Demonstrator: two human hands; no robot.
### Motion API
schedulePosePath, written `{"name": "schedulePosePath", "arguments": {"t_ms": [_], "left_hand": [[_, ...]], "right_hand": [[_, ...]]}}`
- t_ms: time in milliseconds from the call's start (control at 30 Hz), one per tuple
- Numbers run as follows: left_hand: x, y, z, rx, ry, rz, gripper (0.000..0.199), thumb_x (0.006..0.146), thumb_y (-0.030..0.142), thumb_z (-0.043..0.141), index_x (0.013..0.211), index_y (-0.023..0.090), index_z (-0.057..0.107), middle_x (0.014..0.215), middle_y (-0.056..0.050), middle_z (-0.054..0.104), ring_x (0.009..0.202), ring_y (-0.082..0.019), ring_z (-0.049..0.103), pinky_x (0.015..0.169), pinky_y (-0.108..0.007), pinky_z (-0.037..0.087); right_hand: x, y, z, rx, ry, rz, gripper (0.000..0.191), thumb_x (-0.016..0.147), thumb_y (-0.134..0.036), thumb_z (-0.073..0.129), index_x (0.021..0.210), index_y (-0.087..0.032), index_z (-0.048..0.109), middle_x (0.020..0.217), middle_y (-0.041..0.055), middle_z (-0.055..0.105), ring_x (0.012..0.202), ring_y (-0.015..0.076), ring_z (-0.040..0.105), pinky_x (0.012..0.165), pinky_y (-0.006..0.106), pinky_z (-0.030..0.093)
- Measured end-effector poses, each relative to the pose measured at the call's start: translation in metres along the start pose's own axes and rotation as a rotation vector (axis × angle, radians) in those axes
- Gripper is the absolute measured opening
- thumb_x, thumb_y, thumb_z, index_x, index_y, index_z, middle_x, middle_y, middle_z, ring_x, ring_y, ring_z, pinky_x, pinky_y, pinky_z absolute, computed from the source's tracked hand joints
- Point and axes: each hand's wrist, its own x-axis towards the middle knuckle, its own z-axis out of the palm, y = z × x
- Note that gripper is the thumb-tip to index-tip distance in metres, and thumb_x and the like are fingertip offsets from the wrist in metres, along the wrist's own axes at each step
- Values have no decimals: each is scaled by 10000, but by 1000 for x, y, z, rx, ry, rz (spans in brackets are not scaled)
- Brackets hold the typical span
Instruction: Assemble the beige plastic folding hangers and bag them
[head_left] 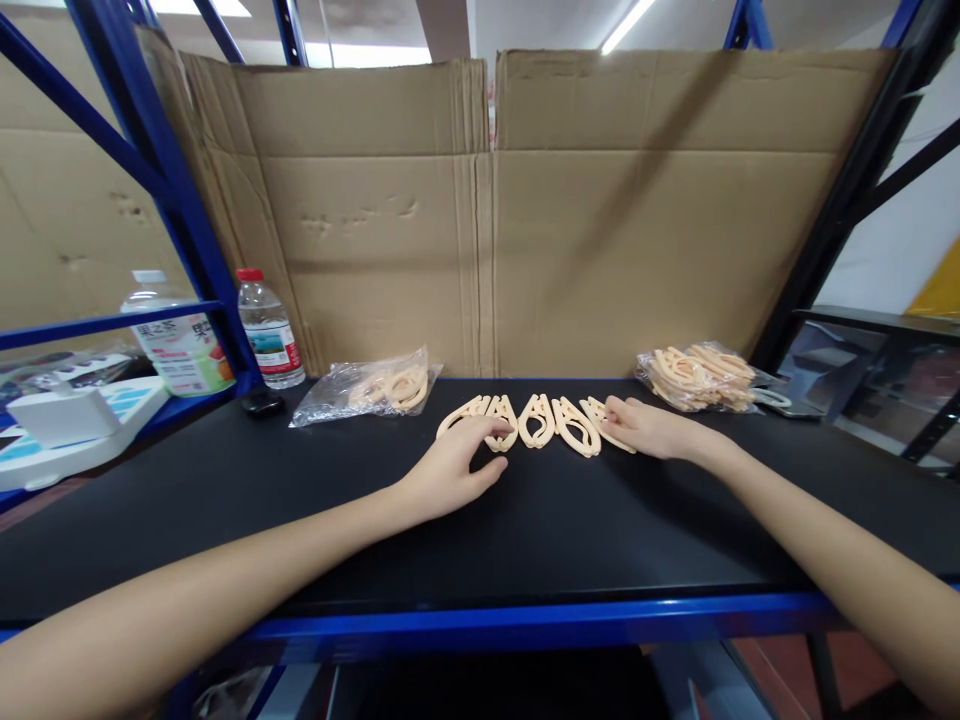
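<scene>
Several beige plastic folding hangers, folded into oval loops, lie in a row on the black tabletop (465,545). My left hand (454,465) is over the left end of the row, thumb apart and fingers stretched out. Its fingers partly cover the leftmost hanger (461,410) and the one beside it (504,430). Two more, a middle hanger (536,422) and a tilted hanger (577,428), lie uncovered. At the right end, my right hand (646,425) has its fingers curled on the rightmost hanger (598,412), hiding part of it.
A clear bag of hangers (386,388) lies back left, a fuller bag (694,378) back right. A red-capped water bottle (268,330) and a small black object (262,402) stand at the left. Cardboard panels (375,220) wall off the back.
</scene>
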Motion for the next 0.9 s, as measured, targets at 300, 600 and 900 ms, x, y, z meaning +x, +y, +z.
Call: {"name": "schedulePosePath", "arguments": {"t_ms": [300, 600, 900], "left_hand": [[-3, -10, 3, 361, -151, -41, 410, 884, 371, 493, 1270, 234, 509, 1415, -102, 432, 1354, -309, 302, 1096, -599, 203], [1, -2, 4, 437, -443, -210, 585, 923, 501, 365, 1469, 379, 197, 1576, -73, 57, 1419, -394, 2, 1039, -702, 38], [34, -35, 15, 387, -398, -224, 609, 888, 566, 407, 1442, 333, 312, 1554, -121, 152, 1407, -425, 61, 1006, -730, 15]], "right_hand": [[-18, -34, -2, -117, 206, -40, 537, 934, -555, 310, 1306, -197, 462, 1266, 177, 510, 1164, 336, 501, 913, 454, 433], [-16, -70, 28, -65, 102, -135, 626, 891, -706, 211, 1451, -428, 245, 1560, 60, 159, 1394, 413, 142, 1049, 649, 189], [27, -63, 30, 11, 30, -17, 680, 856, -754, 208, 1453, -429, 232, 1570, 73, 94, 1393, 441, 96, 1012, 704, 161]]}}
